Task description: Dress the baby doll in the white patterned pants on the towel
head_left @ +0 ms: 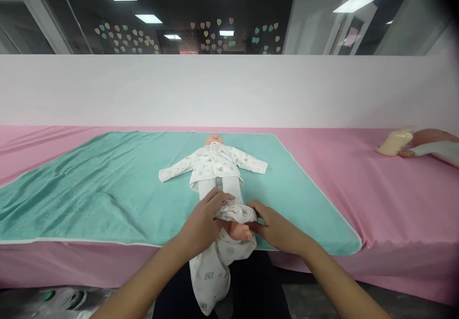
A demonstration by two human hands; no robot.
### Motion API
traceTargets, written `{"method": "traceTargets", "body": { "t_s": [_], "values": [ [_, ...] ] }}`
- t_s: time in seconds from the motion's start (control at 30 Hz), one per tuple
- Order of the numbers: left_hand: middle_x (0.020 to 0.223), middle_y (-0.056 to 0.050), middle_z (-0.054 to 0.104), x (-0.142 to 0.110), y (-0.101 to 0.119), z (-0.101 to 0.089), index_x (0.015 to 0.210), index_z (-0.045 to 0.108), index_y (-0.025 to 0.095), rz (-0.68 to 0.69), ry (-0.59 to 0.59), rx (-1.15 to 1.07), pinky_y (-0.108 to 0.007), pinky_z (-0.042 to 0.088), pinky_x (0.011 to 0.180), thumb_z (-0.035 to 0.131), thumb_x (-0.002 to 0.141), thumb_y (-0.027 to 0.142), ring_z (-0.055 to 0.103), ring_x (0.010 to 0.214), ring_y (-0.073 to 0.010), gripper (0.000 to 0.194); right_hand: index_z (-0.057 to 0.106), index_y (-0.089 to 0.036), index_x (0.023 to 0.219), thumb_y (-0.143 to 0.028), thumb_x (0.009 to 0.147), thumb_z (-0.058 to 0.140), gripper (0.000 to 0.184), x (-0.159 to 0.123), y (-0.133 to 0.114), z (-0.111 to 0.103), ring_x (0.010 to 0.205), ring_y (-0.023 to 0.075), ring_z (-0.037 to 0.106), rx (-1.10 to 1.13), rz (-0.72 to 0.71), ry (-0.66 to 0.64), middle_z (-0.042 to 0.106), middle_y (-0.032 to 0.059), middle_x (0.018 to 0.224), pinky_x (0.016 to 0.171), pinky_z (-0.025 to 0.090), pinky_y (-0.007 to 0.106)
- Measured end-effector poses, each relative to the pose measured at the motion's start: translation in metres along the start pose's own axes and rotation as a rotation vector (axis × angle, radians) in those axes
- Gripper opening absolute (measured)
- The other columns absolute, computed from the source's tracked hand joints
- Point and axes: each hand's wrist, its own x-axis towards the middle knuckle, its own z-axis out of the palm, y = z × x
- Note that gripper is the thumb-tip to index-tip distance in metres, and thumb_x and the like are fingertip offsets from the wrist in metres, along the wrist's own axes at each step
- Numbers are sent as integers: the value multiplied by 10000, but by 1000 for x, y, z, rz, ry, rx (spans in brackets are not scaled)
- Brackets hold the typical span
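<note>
A baby doll point(214, 138) lies on its back on a green blanket point(136, 185), its feet towards me. It wears a white printed jacket point(215, 161) with the sleeves spread out. My left hand point(205, 219) grips one side of a pair of white printed baby pants point(237, 212). On the other side, the fingers of my right hand point(274, 225) pinch the same cloth. The doll's bare foot point(239, 231) pokes out between the gathered bands of cloth. One pant leg hangs over the bed's front edge above my lap; the other foot is hidden.
Pink sheet point(322, 151) covers the bed under the blanket. At the far right lie a cream-coloured bottle point(394, 142) and a skin-coloured form with a white sleeve point(439, 150). A white wall point(215, 89) rises behind. Clear plastic bottles point(66, 299) lie on the floor, lower left.
</note>
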Motion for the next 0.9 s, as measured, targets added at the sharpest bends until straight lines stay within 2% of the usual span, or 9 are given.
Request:
{"method": "traceTargets", "body": {
  "t_s": [0.13,0.27,0.33,0.4,0.53,0.63,0.77,0.83,0.9],
  "values": [
    [1109,-44,478,6,-8,11,1112,488,226,-47,27,91,-315,443,799,415,767,76,518,932,-175,383,494,-190,861,-247,773,516,107,10,13,10,655,131,441,10,35,138,517,-26,723,586,333,257],
    [1128,-51,441,5,-4,10,1211,423,253,-90,-55,88,-324,470,733,530,766,209,533,882,-181,460,448,-184,801,-233,725,531,123,20,21,22,646,110,407,350,55,234,454,-37,719,568,330,234],
    [1135,-56,424,7,-3,7,1257,383,263,-81,-70,90,-316,475,702,556,755,222,537,860,-175,532,444,-181,813,-224,705,546,154,25,21,22,645,104,407,472,47,205,451,-38,727,563,325,224],
    [1115,-56,426,10,-5,5,1263,376,256,-56,-59,118,-309,472,706,544,743,162,536,843,-164,555,445,-178,806,-205,692,555,160,30,20,19,645,98,403,493,11,159,453,-40,731,566,321,220],
    [1122,-53,436,18,-20,9,1236,395,244,12,13,183,-287,455,714,496,707,53,526,884,-161,571,463,-174,793,-178,693,550,133,44,27,8,643,95,386,363,-76,66,453,-41,732,574,319,225],
    [1128,-50,465,22,-29,14,1205,434,243,-14,41,199,-279,434,687,502,703,57,533,884,-172,541,475,-179,813,-158,679,554,157,54,42,5,656,99,394,317,-79,17,464,-41,745,586,324,228],
    [993,-19,571,25,-26,5,1072,519,237,-168,-3,-46,-275,417,711,542,765,207,545,875,-185,309,466,-192,825,-135,664,554,192,61,63,6,668,99,406,390,-45,17,466,-51,749,593,322,224],
    [918,-11,586,26,-20,-6,978,545,219,-253,-105,-211,-255,407,660,577,765,314,545,828,-182,236,472,-194,835,-141,662,569,205,63,68,7,671,100,408,402,-26,16,467,-52,750,589,317,222],
    [884,-10,578,26,-15,-17,915,548,199,-328,-227,-374,-235,392,614,631,728,370,535,779,-168,267,481,-191,834,-155,651,600,222,64,69,6,679,105,416,405,-9,2,474,-49,751,587,318,224]
  ]
}}
